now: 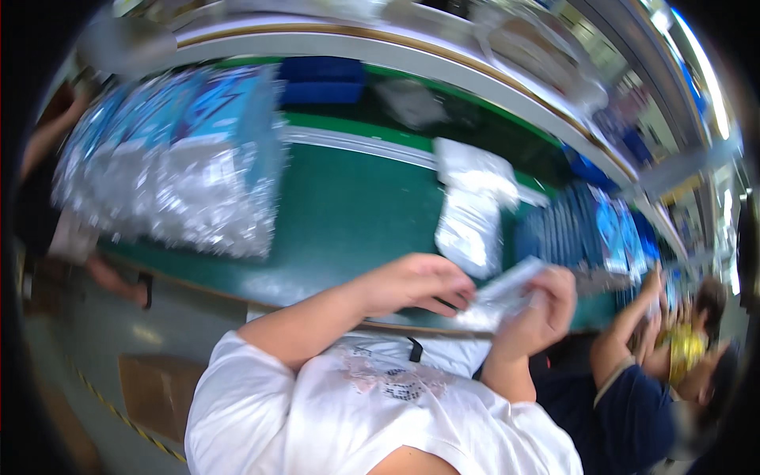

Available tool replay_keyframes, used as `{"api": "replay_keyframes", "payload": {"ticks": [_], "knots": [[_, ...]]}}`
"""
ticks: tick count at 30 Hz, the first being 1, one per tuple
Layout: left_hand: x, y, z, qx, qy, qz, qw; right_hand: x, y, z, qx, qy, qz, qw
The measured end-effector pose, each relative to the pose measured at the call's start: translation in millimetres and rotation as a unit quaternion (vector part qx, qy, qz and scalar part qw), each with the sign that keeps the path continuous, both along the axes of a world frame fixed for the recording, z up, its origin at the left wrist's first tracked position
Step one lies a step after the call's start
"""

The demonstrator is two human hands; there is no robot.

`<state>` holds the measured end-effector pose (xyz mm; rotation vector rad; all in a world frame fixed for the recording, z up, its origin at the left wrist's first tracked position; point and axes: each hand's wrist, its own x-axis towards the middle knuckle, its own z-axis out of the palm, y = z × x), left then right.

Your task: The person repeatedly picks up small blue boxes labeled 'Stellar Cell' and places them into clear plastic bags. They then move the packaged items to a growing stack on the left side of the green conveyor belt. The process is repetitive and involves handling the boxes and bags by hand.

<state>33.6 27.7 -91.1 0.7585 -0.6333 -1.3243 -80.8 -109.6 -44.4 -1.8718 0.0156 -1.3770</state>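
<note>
My right hand point(546, 309) is closed on a clear plastic bag point(513, 283), held above the near edge of the green table point(348, 214). My left hand point(419, 283) is beside the bag's left end, its fingers loosely bent and apart. Motion blur hides whether its fingertips touch the plastic. Just beyond my hands lies a pile of clear plastic bags point(469, 229), with another white, shiny pile point(475, 168) behind it.
Many blue packages in clear wrap point(182, 158) stand in rows at the left. Dark blue packages point(558, 229) line the right. A blue bin point(321, 79) stands at the back under a shelf point(396, 51). Co-workers point(633, 396) sit at right; a cardboard box point(162, 392) is on the floor.
</note>
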Motion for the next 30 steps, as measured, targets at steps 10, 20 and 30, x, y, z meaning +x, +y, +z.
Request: {"api": "replay_keyframes", "payload": {"ticks": [10, 20, 30], "knots": [[-1, 22, 11, 0.054, -0.041, 0.375, 0.925, 12, 11, 25, -0.186, 0.16, 0.228, 0.942], [29, 37, -42, 0.314, -0.754, 0.412, 0.403, 2, -143, 84, -0.226, 0.417, -0.378, 0.795], [30, -58, -31, 0.028, -0.826, 0.165, 0.539, 11, -147, 79, -0.291, 0.282, -0.384, 0.829]]}}
